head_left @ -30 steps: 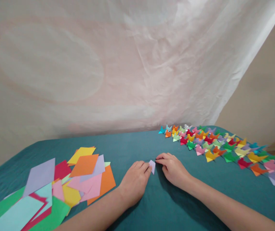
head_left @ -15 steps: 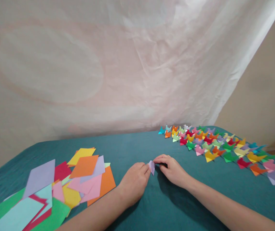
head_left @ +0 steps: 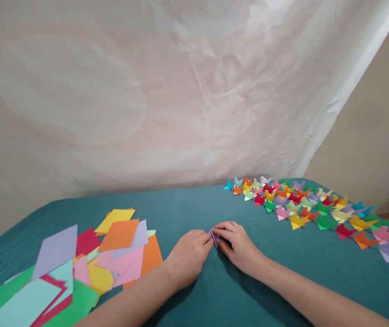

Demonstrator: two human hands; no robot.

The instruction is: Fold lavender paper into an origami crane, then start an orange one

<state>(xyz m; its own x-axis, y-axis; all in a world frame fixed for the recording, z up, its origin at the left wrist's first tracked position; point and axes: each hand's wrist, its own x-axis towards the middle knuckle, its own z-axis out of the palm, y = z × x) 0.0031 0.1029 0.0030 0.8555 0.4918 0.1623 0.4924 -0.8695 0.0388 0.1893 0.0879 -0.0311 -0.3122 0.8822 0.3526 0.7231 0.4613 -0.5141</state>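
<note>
A small folded piece of lilac paper (head_left: 214, 238) is between my hands at the middle of the table; fingers cover most of it. My left hand (head_left: 190, 254) pinches its left side, fingers closed and pressed low to the cloth. From the right, my right hand (head_left: 237, 245) grips the same paper between thumb and fingertips. Only a narrow lilac strip shows between the two sets of fingers. The exact folds are too small to make out.
A loose pile of coloured paper sheets (head_left: 119, 234) spreads over the left of the green-covered table (head_left: 181, 206). Several rows of small folded paper birds (head_left: 298, 221) stand at the right. A pale hanging sheet (head_left: 181, 91) closes off the back.
My right hand has moved slightly left and down, closing its fingers on the lilac paper. The paper now shows as a narrower strip. My left hand stays nearly in place.
</note>
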